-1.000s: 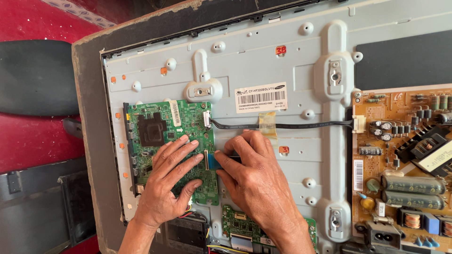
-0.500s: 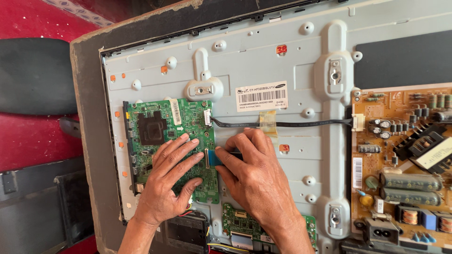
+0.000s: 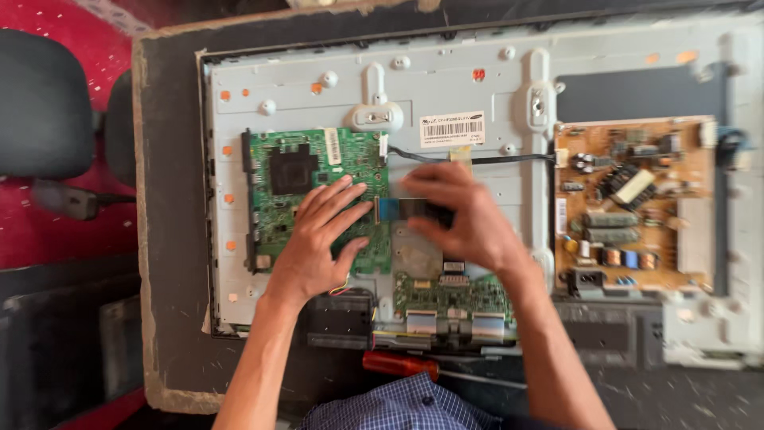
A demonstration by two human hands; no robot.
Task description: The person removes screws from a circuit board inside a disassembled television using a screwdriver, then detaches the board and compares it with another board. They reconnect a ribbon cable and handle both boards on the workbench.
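A flat-screen set lies face down with its grey metal back panel [image 3: 477,95] bared. My left hand [image 3: 318,239] rests flat with spread fingers on the green main circuit board [image 3: 294,183]. My right hand [image 3: 461,215] pinches a flat ribbon cable with a blue end [image 3: 390,209] at the board's right edge. A smaller green board [image 3: 454,295] lies just below my right hand.
A tan power board [image 3: 629,207] with capacitors sits at the right, joined by a black cable [image 3: 501,159] running to the main board. A red-handled screwdriver [image 3: 398,365] lies at the near edge. A dark chair [image 3: 40,103] stands at the left on red flooring.
The camera has pulled back and shifted, so more of the panel and the power board shows. Both hands stay at the main board's right edge on the ribbon cable.
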